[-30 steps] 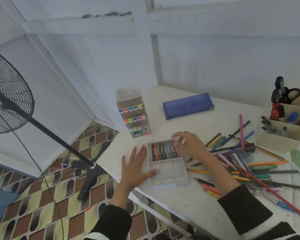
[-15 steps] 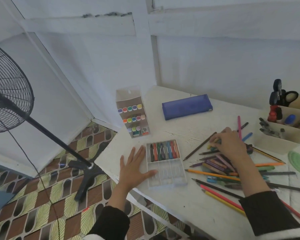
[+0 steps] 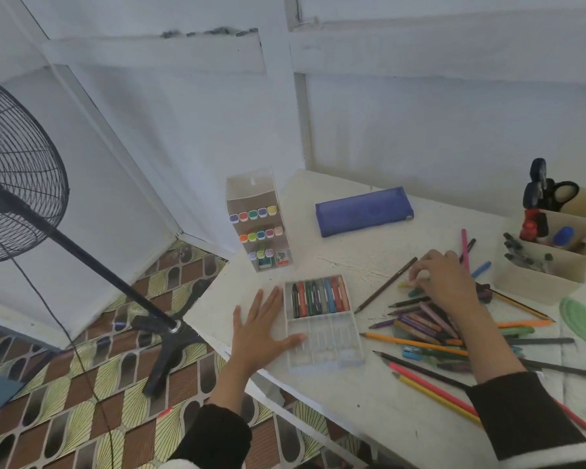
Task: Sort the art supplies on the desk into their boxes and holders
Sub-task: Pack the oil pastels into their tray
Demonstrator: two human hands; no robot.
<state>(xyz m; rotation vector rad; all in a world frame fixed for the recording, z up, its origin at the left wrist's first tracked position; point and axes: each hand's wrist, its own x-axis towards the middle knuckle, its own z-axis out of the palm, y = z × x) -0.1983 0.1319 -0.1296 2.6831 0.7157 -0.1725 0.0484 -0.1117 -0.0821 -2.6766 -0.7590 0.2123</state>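
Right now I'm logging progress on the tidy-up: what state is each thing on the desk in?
crayon box: open, far row filled, near row empty
marker case: upright, partly filled
pencil pouch: lying flat, looks closed
desk organiser: upright, holds scissors and pens
loose pencils: scattered, unsorted
left hand: flat, bracing the box
right hand: fingertips on a small crayon

Left hand [image 3: 263, 328] flat beside crayon box [image 3: 322, 321]; right hand [image 3: 445, 282] pinching crayon [image 3: 407, 284].

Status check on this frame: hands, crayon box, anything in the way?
Left hand flat, bracing crayon box. Right hand pinching at a yellow crayon in the pencil pile. Box half filled. Nothing in the way.
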